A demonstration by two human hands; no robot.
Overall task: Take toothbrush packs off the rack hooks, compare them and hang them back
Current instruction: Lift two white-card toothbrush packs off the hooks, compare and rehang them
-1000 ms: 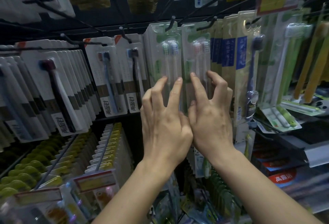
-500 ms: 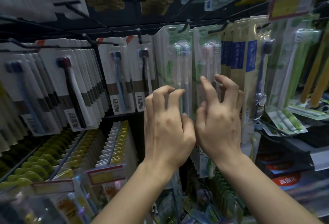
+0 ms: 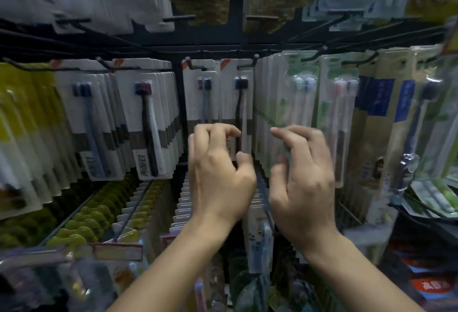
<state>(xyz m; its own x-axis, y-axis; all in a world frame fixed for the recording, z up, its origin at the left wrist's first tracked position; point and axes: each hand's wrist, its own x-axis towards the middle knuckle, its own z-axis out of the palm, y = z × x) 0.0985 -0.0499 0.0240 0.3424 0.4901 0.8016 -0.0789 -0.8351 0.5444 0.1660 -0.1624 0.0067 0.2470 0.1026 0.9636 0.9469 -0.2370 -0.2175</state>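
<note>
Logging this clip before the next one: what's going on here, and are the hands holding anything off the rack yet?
A person faces a shop rack of hanging toothbrush packs. Both hands are raised with fingers curled: the left hand in front of the white card pack, the right hand in front of the clear twin-brush packs. The frame is blurred, so I cannot tell whether either hand grips a pack. Every pack in view seems to hang on its hook.
</note>
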